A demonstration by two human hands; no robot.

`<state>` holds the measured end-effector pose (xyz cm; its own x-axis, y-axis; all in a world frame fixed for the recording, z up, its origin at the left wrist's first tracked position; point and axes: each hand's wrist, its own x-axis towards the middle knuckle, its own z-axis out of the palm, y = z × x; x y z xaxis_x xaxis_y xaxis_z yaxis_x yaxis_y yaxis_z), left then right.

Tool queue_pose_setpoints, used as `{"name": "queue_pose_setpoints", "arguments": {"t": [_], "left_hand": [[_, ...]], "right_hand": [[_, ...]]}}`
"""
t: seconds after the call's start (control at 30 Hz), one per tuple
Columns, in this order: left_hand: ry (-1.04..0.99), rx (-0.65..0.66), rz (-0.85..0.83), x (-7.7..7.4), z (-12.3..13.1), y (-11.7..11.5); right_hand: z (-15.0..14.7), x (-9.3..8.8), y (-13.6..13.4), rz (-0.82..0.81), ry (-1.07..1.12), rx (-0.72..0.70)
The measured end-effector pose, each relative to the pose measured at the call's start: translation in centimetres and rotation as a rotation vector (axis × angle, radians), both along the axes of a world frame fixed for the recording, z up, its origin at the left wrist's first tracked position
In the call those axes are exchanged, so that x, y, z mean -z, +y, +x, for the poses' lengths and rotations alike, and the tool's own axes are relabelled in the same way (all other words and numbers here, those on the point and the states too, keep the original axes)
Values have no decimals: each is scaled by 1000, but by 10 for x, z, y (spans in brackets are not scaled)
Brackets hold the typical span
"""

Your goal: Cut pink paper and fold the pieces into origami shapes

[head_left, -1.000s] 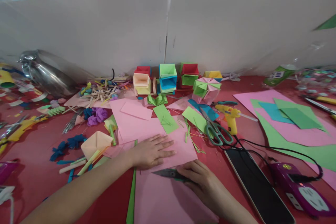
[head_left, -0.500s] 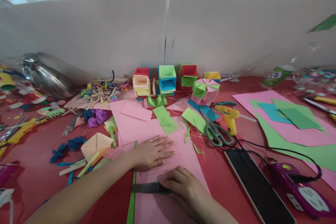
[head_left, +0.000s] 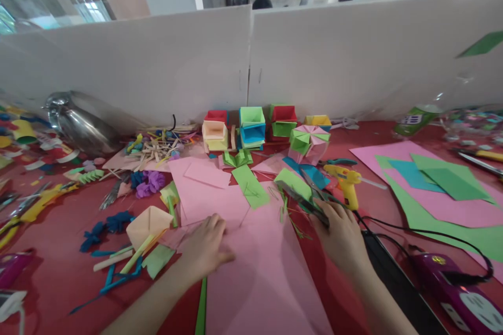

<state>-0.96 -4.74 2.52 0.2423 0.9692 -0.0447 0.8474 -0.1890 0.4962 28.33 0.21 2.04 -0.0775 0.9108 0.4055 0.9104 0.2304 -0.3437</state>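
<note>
A large pink paper sheet [head_left: 267,282] lies in front of me, with a green edge [head_left: 201,306] showing under its left side. My left hand [head_left: 208,246] is over the sheet's left edge, thumb apart from loosely bent fingers, holding nothing I can see. To the right, my right hand [head_left: 341,230] is closed on a dark utility knife [head_left: 302,203], its blade pointing up and left over a light green paper piece [head_left: 294,182]. Partly hidden by that hand and knife are grey-handled scissors [head_left: 312,180]. Thin green paper strips [head_left: 283,207] lie beside the sheet.
Folded paper boxes [head_left: 251,128] stand along the white partition [head_left: 157,68]. A yellow glue gun [head_left: 346,183], phone [head_left: 389,277] and purple power strip [head_left: 448,285] with cables lie right. A metal jug [head_left: 86,125], purple paper flowers [head_left: 150,183] and scraps are left.
My right hand has moved up and right with the utility knife, from the pink sheet to the scissors. My left hand has drawn back left, its flat fingers now bent.
</note>
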Motion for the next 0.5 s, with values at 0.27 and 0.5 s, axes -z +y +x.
{"name": "queue_pose_setpoints", "arguments": {"t": [0.27,0.5], "left_hand": [[-336,-122,6,-9,-7,11],[-572,-263,138,6,15,88]], "right_hand": [[-48,-16,-9,-139,-53,-391],[-79,-3,-31,-155,-138,-697]]}}
